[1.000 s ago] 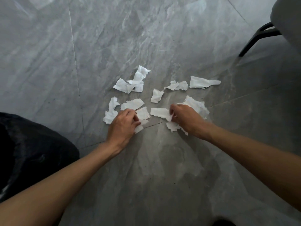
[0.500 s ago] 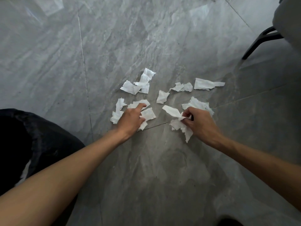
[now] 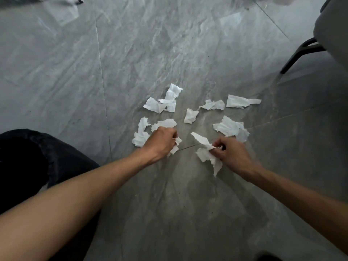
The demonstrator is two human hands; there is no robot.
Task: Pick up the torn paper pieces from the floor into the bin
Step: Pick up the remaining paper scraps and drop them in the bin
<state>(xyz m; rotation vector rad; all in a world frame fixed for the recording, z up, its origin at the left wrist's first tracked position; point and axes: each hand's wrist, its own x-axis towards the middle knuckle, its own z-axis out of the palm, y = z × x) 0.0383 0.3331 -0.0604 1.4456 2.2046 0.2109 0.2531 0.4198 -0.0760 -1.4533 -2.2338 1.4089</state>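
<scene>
Roughly a dozen white, ragged-edged scraps (image 3: 192, 115) lie mid-frame on the floor (image 3: 169, 53); one black bin (image 3: 28, 157) sits lower left. The left hand (image 3: 160, 142) clutches some scraps; the right hand (image 3: 231, 153) pinches several.

1. Floor (image 3: 169, 44): grey marbled tiles with thin joints.
2. Torn paper pieces (image 3: 228, 127): white, lying in a loose cluster at centre.
3. Bin (image 3: 28, 157): black, at left edge.
4. Chair leg (image 3: 293, 55): black, upper right.
</scene>
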